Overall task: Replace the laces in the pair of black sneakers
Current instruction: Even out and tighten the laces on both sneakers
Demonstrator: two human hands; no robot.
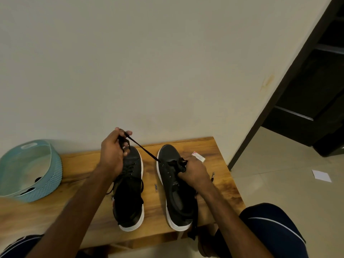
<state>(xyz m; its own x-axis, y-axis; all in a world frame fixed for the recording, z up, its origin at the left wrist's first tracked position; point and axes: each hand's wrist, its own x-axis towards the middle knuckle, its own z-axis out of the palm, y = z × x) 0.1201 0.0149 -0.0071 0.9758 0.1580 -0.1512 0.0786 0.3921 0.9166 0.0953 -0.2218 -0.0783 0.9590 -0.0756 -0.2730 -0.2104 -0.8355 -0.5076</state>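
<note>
Our left grip [113, 151] pinches the light, limp lace [147, 151], drawn taut from the right sneaker [175, 200] on the tabletop [219, 183], which our right grip [193, 172] clamps by its upper; we'd hold near the lace's end.

— What sort of room have you sat down in?
— You're in a home: a low wooden bench [204, 146] against a plain painted wall [149, 62], pale floor tiles [279, 174], a dark door frame [278, 94] to your right, a blue plastic basket [55, 164] at the bench's left end.
</note>
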